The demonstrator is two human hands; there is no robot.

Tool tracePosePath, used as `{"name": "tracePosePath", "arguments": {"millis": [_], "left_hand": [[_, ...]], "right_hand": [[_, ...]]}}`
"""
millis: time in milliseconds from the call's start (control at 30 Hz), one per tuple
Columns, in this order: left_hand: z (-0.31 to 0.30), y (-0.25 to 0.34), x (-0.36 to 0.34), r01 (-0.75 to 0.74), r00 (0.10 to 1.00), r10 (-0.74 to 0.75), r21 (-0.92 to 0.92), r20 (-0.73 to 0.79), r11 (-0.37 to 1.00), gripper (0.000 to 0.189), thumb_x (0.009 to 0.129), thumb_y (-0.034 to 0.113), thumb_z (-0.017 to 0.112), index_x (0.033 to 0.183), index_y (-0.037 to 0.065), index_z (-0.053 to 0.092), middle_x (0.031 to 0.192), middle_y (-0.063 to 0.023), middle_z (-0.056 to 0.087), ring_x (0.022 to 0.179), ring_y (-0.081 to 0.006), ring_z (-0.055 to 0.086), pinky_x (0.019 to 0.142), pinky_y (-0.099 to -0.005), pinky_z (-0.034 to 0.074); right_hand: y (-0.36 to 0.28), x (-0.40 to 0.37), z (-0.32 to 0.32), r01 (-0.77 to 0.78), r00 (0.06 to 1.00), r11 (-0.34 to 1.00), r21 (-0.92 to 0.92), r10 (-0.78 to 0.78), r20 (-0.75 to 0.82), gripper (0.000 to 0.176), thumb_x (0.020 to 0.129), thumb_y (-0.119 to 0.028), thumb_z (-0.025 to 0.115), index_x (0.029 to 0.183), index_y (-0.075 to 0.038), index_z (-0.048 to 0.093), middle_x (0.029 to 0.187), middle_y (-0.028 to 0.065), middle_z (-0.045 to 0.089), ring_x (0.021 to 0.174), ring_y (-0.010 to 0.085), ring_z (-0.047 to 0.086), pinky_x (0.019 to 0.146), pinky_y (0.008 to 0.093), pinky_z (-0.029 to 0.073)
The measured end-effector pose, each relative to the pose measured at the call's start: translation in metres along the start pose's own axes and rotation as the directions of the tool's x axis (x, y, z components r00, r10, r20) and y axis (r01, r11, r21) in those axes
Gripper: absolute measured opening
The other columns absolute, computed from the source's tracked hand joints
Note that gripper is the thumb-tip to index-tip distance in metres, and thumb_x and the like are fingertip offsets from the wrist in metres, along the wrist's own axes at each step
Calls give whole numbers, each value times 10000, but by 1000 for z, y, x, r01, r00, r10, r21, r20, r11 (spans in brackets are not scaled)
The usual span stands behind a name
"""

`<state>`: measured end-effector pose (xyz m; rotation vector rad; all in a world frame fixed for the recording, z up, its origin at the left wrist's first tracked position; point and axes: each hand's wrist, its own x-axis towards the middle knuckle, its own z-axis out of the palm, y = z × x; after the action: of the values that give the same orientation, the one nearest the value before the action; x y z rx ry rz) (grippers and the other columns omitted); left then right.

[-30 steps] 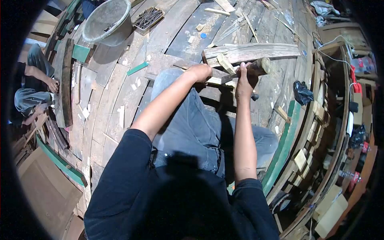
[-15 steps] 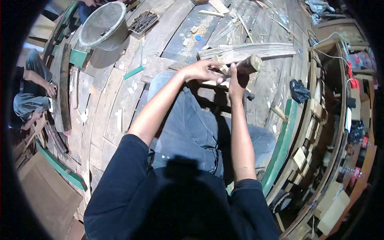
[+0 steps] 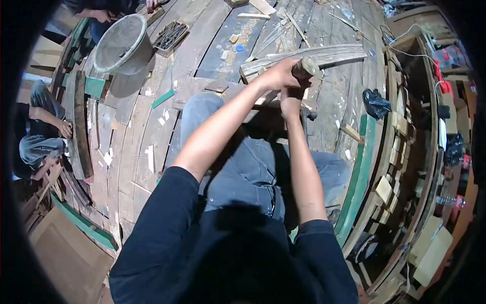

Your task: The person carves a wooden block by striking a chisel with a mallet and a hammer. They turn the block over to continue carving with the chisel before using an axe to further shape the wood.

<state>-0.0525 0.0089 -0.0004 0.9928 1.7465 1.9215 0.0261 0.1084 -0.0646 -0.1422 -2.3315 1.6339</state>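
A round wooden piece (image 3: 308,67), like a mallet head or thick stick, is held up over the low work spot in front of my lap. My left hand (image 3: 281,74) is closed against its left side, fingers mostly hidden. Just beneath it, my right hand (image 3: 291,103) is closed in shadow, and the piece seems to rise from its grip. A dark metal knob (image 3: 310,114) sticks out by my right wrist. Behind both hands lies a long, rough timber (image 3: 334,54) on the plank floor.
Left of my legs are a bucket (image 3: 121,48), a tray of nails (image 3: 171,38) and a green strip (image 3: 163,98). A black plastic bag (image 3: 376,104) and a green beam (image 3: 357,177) lie on the right. Another person's hand (image 3: 66,128) touches an upright plank (image 3: 78,126).
My left hand has moved right and up, closing against the round wooden piece. That piece has shifted slightly left and up, with my right hand lower behind it. The view has tilted slightly.
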Motion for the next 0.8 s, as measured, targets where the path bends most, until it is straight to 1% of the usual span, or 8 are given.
{"name": "tracePosePath", "arguments": {"millis": [167,333,433,467,567,633,667,800], "left_hand": [[5,-8,-5,7,995,-12,-46,-102,999,372,733,50,749,1072,-27,616,973,-37,681,902,-100,573,854,-285,480],[-2,-10,-7,51,990,-38,96,-135,994,275,807,122,747,1038,-1,659,938,-37,708,883,-102,635,838,-281,504],[-6,-7,-8,4,994,10,129,-105,992,235,818,139,744,998,10,666,927,-45,713,886,-118,650,843,-286,505],[-2,-7,-11,-15,995,7,-86,-98,996,215,821,145,742,977,20,662,911,-49,713,884,-128,652,844,-284,503],[6,-4,-14,-10,993,4,-49,-118,999,279,803,138,756,1026,22,636,936,-32,677,877,-114,602,843,-303,493],[12,-1,-15,-7,994,3,-32,-112,999,298,795,134,757,1039,18,629,945,-28,661,869,-113,580,837,-303,487],[15,2,-15,-8,994,6,-24,-107,1000,308,791,132,757,1045,16,626,949,-25,653,864,-112,569,834,-303,484],[21,5,-14,-35,998,40,104,-53,994,379,766,117,763,1091,10,602,967,-23,647,859,-110,555,833,-291,477]], "right_hand": [[-23,2,2,-30,1000,988,148,29,8,368,919,-167,602,1226,24,534,1193,138,584,1098,215,547,942,363,434],[-36,0,-17,-186,955,975,120,151,254,481,858,-248,696,1222,22,536,1146,156,593,1053,239,566,904,379,458],[0,-25,-49,198,980,901,-386,-182,76,552,812,-324,742,1179,27,526,1053,182,617,994,329,590,902,430,452],[4,-39,-70,118,991,837,-535,-68,112,606,795,-364,748,1196,29,522,1080,214,605,1029,372,572,935,448,431],[10,-99,-120,-122,937,530,-839,341,79,691,761,-433,763,1227,15,517,1117,243,609,1082,424,557,976,493,402],[4,-122,-126,-132,786,343,-930,608,113,651,752,-443,760,1185,-7,548,1122,223,628,1115,419,551,965,540,401],[1,-135,-122,-37,882,306,-951,458,113,572,749,-420,762,1115,-20,580,1094,203,658,1131,418,558,963,565,398],[49,-120,-150,-417,840,783,-461,526,134,392,841,-217,676,1152,5,589,905,147,655,780,235,640,710,386,499]]}}
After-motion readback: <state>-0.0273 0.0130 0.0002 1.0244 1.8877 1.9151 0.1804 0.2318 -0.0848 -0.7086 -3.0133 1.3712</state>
